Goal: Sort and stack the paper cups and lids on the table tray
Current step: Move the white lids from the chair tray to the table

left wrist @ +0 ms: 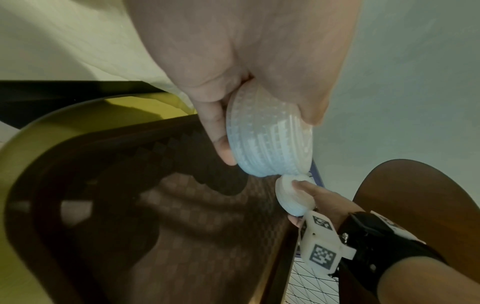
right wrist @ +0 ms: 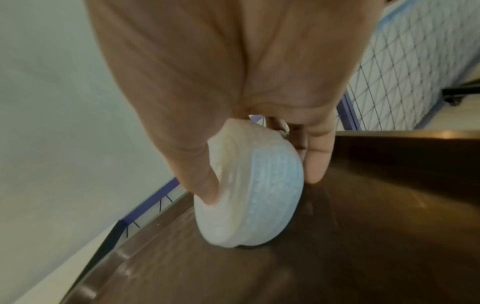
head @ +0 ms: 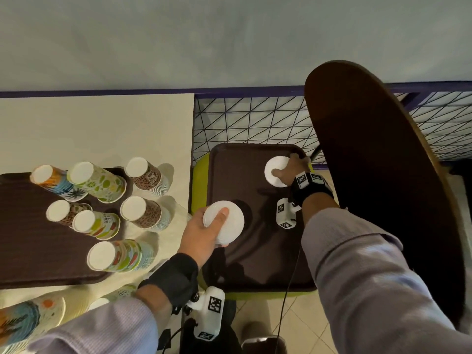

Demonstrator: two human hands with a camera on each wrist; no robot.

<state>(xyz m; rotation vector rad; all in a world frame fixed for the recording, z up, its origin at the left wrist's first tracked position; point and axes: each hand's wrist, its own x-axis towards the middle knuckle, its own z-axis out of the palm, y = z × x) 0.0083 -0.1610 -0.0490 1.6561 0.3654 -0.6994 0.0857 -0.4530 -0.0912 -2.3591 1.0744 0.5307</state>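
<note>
A dark brown tray (head: 255, 264) lies on a lime-green seat at centre. My left hand (head: 201, 233) grips a stack of white lids (head: 224, 222), thumb across the top, held above the tray's near-left part; the same lid stack (left wrist: 267, 137) shows ribbed sides in the left wrist view. My right hand (head: 291, 169) holds a second, smaller stack of white lids (head: 277, 172) at the tray's far-right corner. In the right wrist view that lid stack (right wrist: 254, 193) touches the tray floor (right wrist: 363, 246), thumb on top and fingers behind. Upside-down stacks of patterned paper cups (head: 102, 182) stand at left.
The cups stand on and around another brown tray (head: 30, 251) on a cream table (head: 102, 129). A dark wooden chair back (head: 383, 175) rises at right, close to my right arm. A wire-grid barrier (head: 250, 121) runs behind the centre tray. Tiled floor lies below.
</note>
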